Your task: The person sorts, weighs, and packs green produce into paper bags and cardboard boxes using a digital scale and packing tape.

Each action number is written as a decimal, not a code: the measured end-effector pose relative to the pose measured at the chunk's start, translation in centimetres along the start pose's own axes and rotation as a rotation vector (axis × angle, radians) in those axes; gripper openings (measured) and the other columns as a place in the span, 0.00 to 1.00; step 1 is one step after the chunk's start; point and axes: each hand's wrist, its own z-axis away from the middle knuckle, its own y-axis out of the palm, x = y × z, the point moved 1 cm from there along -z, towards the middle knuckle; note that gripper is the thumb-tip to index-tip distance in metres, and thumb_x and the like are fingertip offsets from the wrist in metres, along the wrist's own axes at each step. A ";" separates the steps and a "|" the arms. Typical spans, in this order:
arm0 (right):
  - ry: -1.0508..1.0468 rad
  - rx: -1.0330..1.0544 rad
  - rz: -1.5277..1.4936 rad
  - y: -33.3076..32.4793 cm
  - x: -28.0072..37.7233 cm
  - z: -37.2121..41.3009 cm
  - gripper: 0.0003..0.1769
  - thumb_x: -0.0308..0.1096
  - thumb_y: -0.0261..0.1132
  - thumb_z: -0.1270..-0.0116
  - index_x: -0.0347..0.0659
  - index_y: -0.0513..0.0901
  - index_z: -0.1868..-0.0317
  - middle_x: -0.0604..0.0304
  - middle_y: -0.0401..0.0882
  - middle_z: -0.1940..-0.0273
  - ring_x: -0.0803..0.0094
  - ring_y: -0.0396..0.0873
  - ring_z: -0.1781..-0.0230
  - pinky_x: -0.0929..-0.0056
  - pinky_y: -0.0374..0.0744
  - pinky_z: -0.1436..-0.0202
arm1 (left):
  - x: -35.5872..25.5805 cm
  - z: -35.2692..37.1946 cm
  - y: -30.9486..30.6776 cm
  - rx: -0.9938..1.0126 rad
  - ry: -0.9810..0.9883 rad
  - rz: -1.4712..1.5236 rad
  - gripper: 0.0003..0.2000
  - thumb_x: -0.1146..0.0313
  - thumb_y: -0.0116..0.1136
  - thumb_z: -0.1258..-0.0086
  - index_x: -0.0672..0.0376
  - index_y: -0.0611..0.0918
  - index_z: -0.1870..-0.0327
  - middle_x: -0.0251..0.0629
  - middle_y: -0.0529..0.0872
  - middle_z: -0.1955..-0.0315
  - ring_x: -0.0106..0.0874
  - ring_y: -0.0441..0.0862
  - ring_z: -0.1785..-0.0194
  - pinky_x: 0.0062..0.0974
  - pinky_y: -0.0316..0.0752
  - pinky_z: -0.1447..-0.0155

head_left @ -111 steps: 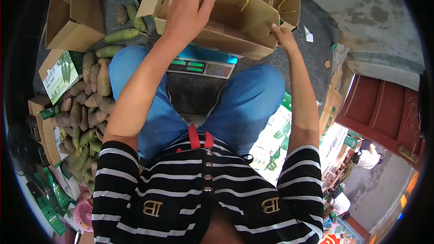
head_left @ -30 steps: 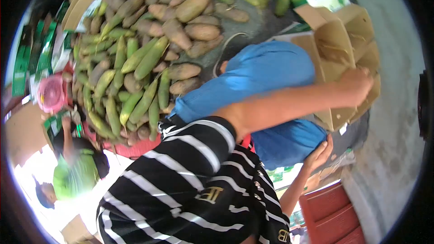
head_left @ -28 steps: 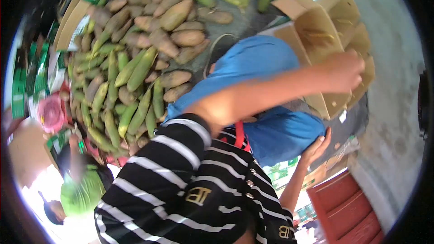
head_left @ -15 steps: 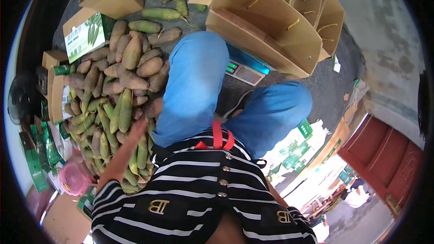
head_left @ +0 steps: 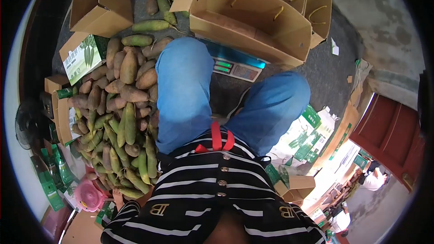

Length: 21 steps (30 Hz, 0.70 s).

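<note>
My left hand (head_left: 118, 197) is low at the left, by the near edge of a big heap of green radishes (head_left: 130, 124) and beside a pink plastic object (head_left: 89, 195). Only part of this hand shows, and its fingers are too small and hidden to read. Many radishes at the far side of the heap (head_left: 129, 67) are coated in brown soil. My right hand is out of view. Beyond my knees, an open cardboard carton (head_left: 253, 27) with yellow cord handles rests on a digital scale (head_left: 237, 69) with a lit green display.
More open cartons (head_left: 316, 11) stand in a row at the back. A tilted carton (head_left: 101, 7) and a printed box (head_left: 86, 58) border the heap. A black fan (head_left: 28, 124) is at far left. Flattened green-and-white boxes (head_left: 303, 135) lie right. People (head_left: 375, 178) appear beyond the red door (head_left: 389, 135).
My left arm has drawn back from over the radish heap to its near edge at the lower left. The head view has shifted slightly.
</note>
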 end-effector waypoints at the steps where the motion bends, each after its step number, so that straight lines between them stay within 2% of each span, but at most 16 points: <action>1: -0.002 0.006 0.001 0.0 0.0 0.2 0.16 0.41 0.57 0.40 0.39 0.79 0.58 0.56 0.80 0.61 0.64 0.76 0.57 0.67 0.73 0.53 | -0.1 0.2 0.1 0.001 0.002 0.000 0.18 0.52 0.43 0.31 0.55 0.78 0.54 0.34 0.83 0.65 0.32 0.80 0.61 0.35 0.75 0.55; 21: -0.036 0.068 0.041 -0.2 0.2 3.2 0.17 0.42 0.58 0.40 0.38 0.79 0.57 0.50 0.79 0.59 0.58 0.77 0.56 0.64 0.74 0.52 | -0.2 3.3 -0.2 0.054 0.008 -0.043 0.16 0.57 0.45 0.31 0.58 0.79 0.54 0.35 0.83 0.65 0.30 0.80 0.62 0.33 0.75 0.57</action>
